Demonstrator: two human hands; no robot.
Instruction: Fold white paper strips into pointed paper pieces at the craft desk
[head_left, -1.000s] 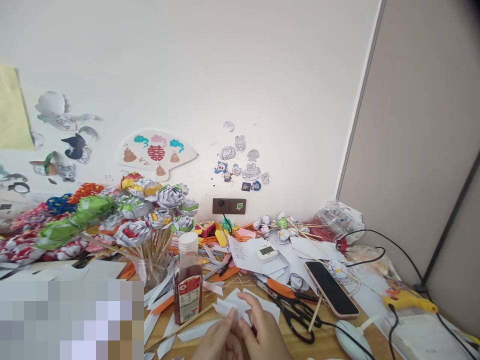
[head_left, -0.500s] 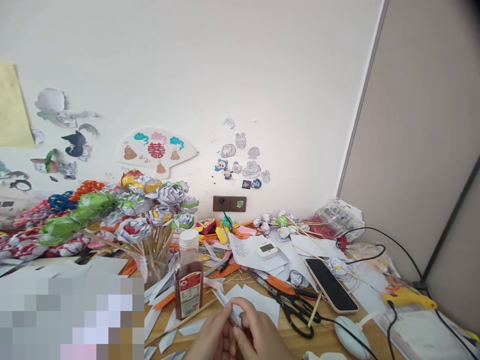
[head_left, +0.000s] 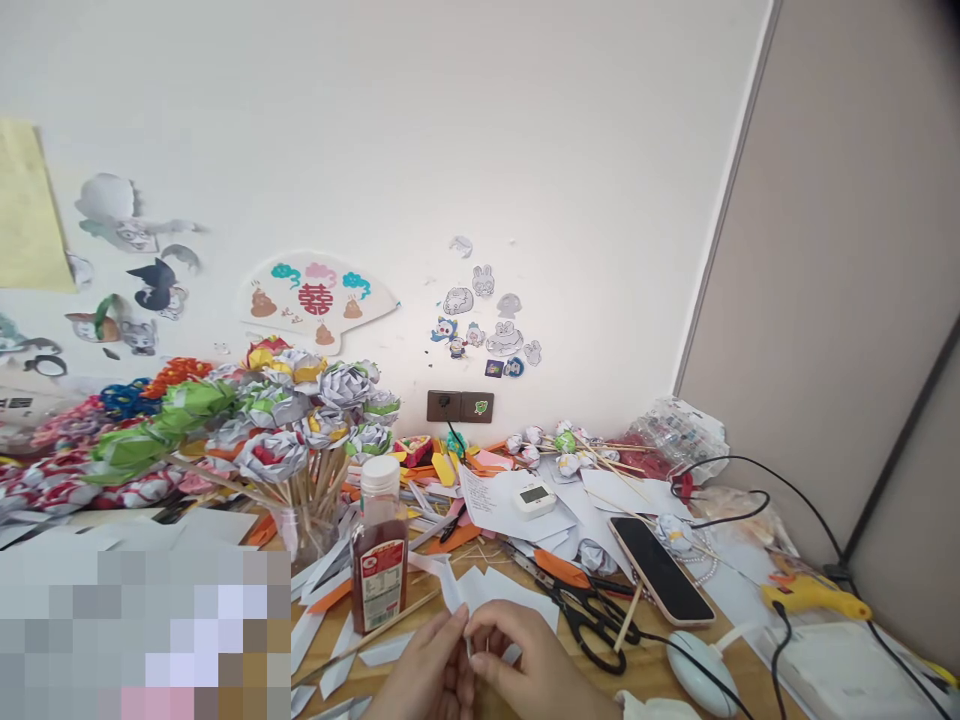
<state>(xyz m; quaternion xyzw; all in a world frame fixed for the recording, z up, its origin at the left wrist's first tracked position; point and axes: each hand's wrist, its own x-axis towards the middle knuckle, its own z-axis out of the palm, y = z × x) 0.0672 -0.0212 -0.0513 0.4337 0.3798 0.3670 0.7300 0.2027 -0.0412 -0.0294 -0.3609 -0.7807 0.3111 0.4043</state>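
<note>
While a pale wall (head_left: 570, 150) rises behind its far edge, the wooden desk (head_left: 643, 672) lies strewn with paper scraps. On its left part, a bunch of paper flowers (head_left: 300, 400) in white, green, yellow and red stands on sticks; more coloured pieces are heaped toward the far left corner. Near the middle of the near edge, the left hand (head_left: 431, 665) and right hand (head_left: 525, 655) are close together, fingertips nearly meeting. The left hand is almost closed, its thumb lying along the curled fingers; the right hand arches, thumb and forefinger bent toward each other in a narrow pinch. Just beyond the left hand stands an upright bottle (head_left: 381, 570) of reddish-brown liquid with a white cap. To the right of the hands lie black-handled scissors (head_left: 564, 600), then a phone (head_left: 661, 570) with a dark screen. Nearer the right edge rests a yellow glue gun (head_left: 817, 600). Toward the far edge, a white timer (head_left: 533, 495) sits on paper. A narrow white paper strip (head_left: 450, 590) is pinched between both hands, its upper end showing past the left fingertips, the rest mostly hidden.
</note>
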